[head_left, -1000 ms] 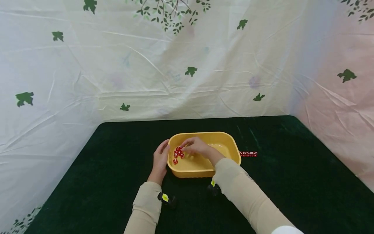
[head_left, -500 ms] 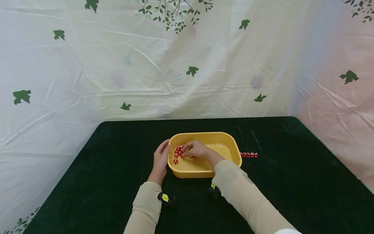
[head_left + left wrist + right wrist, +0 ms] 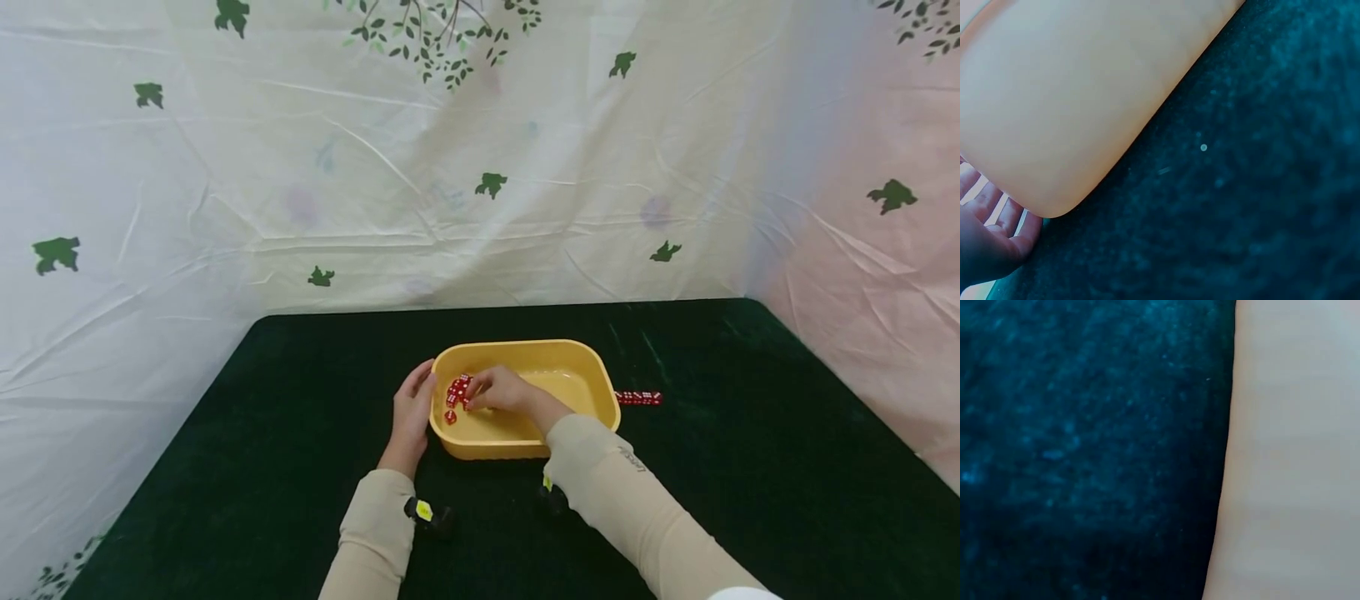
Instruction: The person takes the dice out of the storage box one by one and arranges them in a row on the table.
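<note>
Partly done: row of dice (image 3: 638, 397) on tabletop (image 3: 750, 467); right hand (image 3: 501, 390) grip curled over dice cluster (image 3: 455, 392) in yellow tub (image 3: 570, 354), hold unclear; left hand (image 3: 412, 417) flat against tub.

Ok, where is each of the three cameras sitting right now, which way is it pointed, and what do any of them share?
Head: worn up high, facing forward and down at the yellow tub with red dice; both sleeved arms, left hand and right hand show.
Left wrist: low beside the tub's outer wall, on the dark cloth; fingers show.
Right wrist: close on cloth and a pale blurred surface; no hand visible.
Shared: tub, cloth.
</note>
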Demonstrator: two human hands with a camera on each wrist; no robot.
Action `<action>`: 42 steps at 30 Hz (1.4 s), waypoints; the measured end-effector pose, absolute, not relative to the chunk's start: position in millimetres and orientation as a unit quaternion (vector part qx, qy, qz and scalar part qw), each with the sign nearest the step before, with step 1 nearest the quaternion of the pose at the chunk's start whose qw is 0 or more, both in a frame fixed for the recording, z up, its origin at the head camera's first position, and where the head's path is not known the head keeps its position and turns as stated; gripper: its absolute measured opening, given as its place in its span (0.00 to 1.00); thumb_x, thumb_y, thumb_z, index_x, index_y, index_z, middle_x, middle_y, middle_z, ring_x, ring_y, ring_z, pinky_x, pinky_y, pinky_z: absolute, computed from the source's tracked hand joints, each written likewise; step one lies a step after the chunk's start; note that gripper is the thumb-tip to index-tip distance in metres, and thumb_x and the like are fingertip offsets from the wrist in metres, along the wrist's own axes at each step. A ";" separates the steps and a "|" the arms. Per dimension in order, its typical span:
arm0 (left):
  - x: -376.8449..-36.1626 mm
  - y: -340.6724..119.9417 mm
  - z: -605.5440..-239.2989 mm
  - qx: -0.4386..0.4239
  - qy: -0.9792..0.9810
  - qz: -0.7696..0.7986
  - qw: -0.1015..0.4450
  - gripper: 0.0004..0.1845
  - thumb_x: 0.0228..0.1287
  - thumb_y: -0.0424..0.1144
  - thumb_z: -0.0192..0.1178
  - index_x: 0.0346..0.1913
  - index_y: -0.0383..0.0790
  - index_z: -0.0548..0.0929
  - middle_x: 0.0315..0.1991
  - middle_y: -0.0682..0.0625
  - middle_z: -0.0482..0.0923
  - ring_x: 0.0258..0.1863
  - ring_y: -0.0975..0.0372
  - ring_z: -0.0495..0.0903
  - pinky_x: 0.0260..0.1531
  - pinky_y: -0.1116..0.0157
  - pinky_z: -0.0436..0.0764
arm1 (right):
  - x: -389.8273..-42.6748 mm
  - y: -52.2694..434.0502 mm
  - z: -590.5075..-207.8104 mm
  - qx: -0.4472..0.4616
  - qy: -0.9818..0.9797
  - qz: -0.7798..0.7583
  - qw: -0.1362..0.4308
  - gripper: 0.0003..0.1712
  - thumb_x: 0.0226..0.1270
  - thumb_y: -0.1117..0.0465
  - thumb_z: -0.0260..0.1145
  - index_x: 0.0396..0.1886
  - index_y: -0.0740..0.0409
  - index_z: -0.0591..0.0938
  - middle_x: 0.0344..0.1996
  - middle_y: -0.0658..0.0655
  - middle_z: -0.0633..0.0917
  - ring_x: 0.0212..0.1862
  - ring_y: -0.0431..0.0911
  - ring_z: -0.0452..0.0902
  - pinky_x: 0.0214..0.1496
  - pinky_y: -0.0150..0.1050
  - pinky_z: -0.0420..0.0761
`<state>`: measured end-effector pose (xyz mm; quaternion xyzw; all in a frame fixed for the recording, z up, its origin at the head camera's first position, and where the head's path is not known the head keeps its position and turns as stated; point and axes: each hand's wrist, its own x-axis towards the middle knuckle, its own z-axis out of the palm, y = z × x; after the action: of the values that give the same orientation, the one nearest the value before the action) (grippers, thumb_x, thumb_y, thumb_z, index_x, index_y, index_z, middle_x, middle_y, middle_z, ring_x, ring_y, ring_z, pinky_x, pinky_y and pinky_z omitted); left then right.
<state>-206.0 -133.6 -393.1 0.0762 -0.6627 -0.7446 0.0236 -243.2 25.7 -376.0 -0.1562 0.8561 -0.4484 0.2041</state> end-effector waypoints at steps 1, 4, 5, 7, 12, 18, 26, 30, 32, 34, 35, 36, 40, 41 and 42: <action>-206.3 -133.5 -393.7 0.076 -0.662 -0.746 0.023 0.18 0.64 0.41 0.47 0.56 0.44 0.68 0.54 0.48 0.66 0.51 0.58 0.67 0.50 0.61 0.67 | -243.2 25.8 -376.5 -0.156 0.856 -0.448 0.204 0.06 0.52 0.62 0.65 0.31 0.58 0.80 0.27 0.53 0.77 0.26 0.44 0.67 0.27 0.32 0.69; -207.1 -133.0 -395.5 0.075 -0.660 -0.747 0.023 0.18 0.64 0.42 0.47 0.56 0.45 0.68 0.54 0.49 0.66 0.51 0.59 0.67 0.50 0.62 0.67 | -243.1 25.9 -377.3 -0.157 0.858 -0.445 0.205 0.07 0.51 0.62 0.65 0.31 0.57 0.80 0.28 0.53 0.77 0.28 0.45 0.68 0.29 0.33 0.70; -207.3 -132.9 -396.0 0.072 -0.661 -0.747 0.024 0.18 0.64 0.42 0.47 0.56 0.44 0.68 0.54 0.48 0.66 0.51 0.58 0.67 0.50 0.62 0.67 | -243.1 25.9 -377.4 -0.159 0.858 -0.444 0.205 0.07 0.51 0.62 0.65 0.32 0.57 0.80 0.28 0.53 0.77 0.28 0.45 0.68 0.29 0.33 0.70; -208.0 -132.9 -396.7 0.070 -0.661 -0.747 0.026 0.18 0.64 0.42 0.47 0.56 0.45 0.68 0.54 0.49 0.66 0.51 0.58 0.67 0.50 0.62 0.67 | -243.3 26.0 -377.4 -0.163 0.859 -0.442 0.203 0.07 0.51 0.62 0.65 0.32 0.57 0.80 0.28 0.53 0.77 0.29 0.46 0.68 0.29 0.33 0.71; -208.1 -133.3 -396.0 0.070 -0.661 -0.746 0.030 0.18 0.64 0.42 0.47 0.56 0.44 0.68 0.54 0.48 0.66 0.52 0.58 0.67 0.50 0.61 0.67 | -244.2 25.6 -377.3 -0.168 0.860 -0.438 0.201 0.07 0.51 0.62 0.65 0.32 0.56 0.81 0.28 0.52 0.77 0.29 0.46 0.69 0.29 0.33 0.71; -207.2 -134.0 -395.8 0.070 -0.659 -0.748 0.028 0.18 0.64 0.41 0.47 0.56 0.44 0.68 0.54 0.48 0.66 0.51 0.58 0.67 0.50 0.62 0.67 | -244.2 25.1 -378.0 -0.178 0.863 -0.430 0.198 0.06 0.51 0.61 0.65 0.31 0.56 0.81 0.26 0.53 0.77 0.27 0.46 0.68 0.28 0.33 0.70; -207.2 -134.0 -395.1 0.062 -0.657 -0.751 0.025 0.19 0.64 0.42 0.47 0.57 0.43 0.67 0.55 0.47 0.65 0.52 0.57 0.66 0.50 0.61 0.67 | -243.6 25.4 -377.4 -0.183 0.864 -0.428 0.191 0.05 0.52 0.63 0.64 0.30 0.57 0.81 0.25 0.52 0.76 0.25 0.45 0.68 0.26 0.32 0.69; -207.2 -134.4 -394.2 0.063 -0.657 -0.751 0.022 0.19 0.64 0.42 0.46 0.57 0.43 0.67 0.55 0.48 0.65 0.52 0.57 0.66 0.50 0.61 0.66 | -244.8 25.2 -378.2 -0.182 0.865 -0.427 0.189 0.05 0.52 0.63 0.64 0.31 0.57 0.81 0.25 0.52 0.76 0.24 0.44 0.67 0.25 0.32 0.68; -207.6 -134.3 -394.0 0.062 -0.657 -0.751 0.022 0.19 0.64 0.42 0.46 0.57 0.43 0.67 0.55 0.48 0.65 0.52 0.57 0.66 0.50 0.61 0.66 | -245.7 25.4 -377.9 -0.178 0.865 -0.428 0.193 0.06 0.53 0.63 0.64 0.32 0.58 0.81 0.26 0.52 0.76 0.25 0.44 0.67 0.26 0.32 0.69; -208.1 -134.1 -393.8 0.063 -0.655 -0.752 0.023 0.19 0.64 0.41 0.46 0.57 0.43 0.67 0.55 0.48 0.65 0.52 0.58 0.66 0.50 0.61 0.66 | -247.0 25.6 -377.9 -0.175 0.863 -0.432 0.195 0.06 0.53 0.63 0.64 0.32 0.58 0.81 0.26 0.53 0.77 0.24 0.44 0.67 0.25 0.32 0.69; -208.2 -134.0 -393.9 0.065 -0.655 -0.753 0.022 0.19 0.64 0.41 0.47 0.57 0.43 0.67 0.55 0.48 0.65 0.52 0.58 0.66 0.50 0.61 0.67 | -247.3 25.6 -377.8 -0.173 0.862 -0.434 0.196 0.06 0.53 0.63 0.64 0.33 0.58 0.81 0.27 0.53 0.77 0.24 0.45 0.67 0.25 0.32 0.69; -208.5 -134.1 -394.3 0.066 -0.654 -0.753 0.022 0.18 0.64 0.41 0.47 0.57 0.43 0.68 0.55 0.48 0.65 0.52 0.58 0.66 0.50 0.61 0.67 | -247.4 25.6 -377.5 -0.169 0.861 -0.436 0.198 0.07 0.53 0.63 0.64 0.33 0.58 0.81 0.27 0.53 0.77 0.24 0.45 0.67 0.25 0.31 0.69; -209.2 -134.0 -395.2 0.071 -0.654 -0.753 0.023 0.18 0.64 0.42 0.47 0.56 0.44 0.68 0.55 0.48 0.65 0.51 0.58 0.66 0.50 0.61 0.67 | -247.4 25.3 -373.7 -0.163 0.856 -0.447 0.202 0.08 0.54 0.63 0.62 0.35 0.58 0.80 0.28 0.53 0.77 0.24 0.46 0.69 0.24 0.32 0.70; -209.4 -133.8 -395.6 0.071 -0.655 -0.752 0.023 0.18 0.64 0.42 0.47 0.57 0.43 0.68 0.55 0.48 0.65 0.52 0.58 0.66 0.50 0.61 0.67 | -247.3 25.2 -372.8 -0.162 0.854 -0.450 0.203 0.08 0.55 0.64 0.62 0.35 0.59 0.80 0.28 0.54 0.77 0.24 0.47 0.69 0.24 0.33 0.71; -209.8 -133.6 -396.2 0.071 -0.657 -0.750 0.024 0.19 0.64 0.42 0.47 0.57 0.43 0.68 0.55 0.48 0.65 0.52 0.58 0.66 0.50 0.61 0.66 | -247.2 25.1 -371.8 -0.162 0.852 -0.454 0.204 0.08 0.55 0.64 0.62 0.36 0.59 0.80 0.28 0.54 0.77 0.23 0.47 0.69 0.24 0.33 0.71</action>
<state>-209.8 -133.6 -396.2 0.0712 -0.6566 -0.7505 0.0240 -247.2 25.1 -371.8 -0.1618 0.8520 -0.4541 0.2044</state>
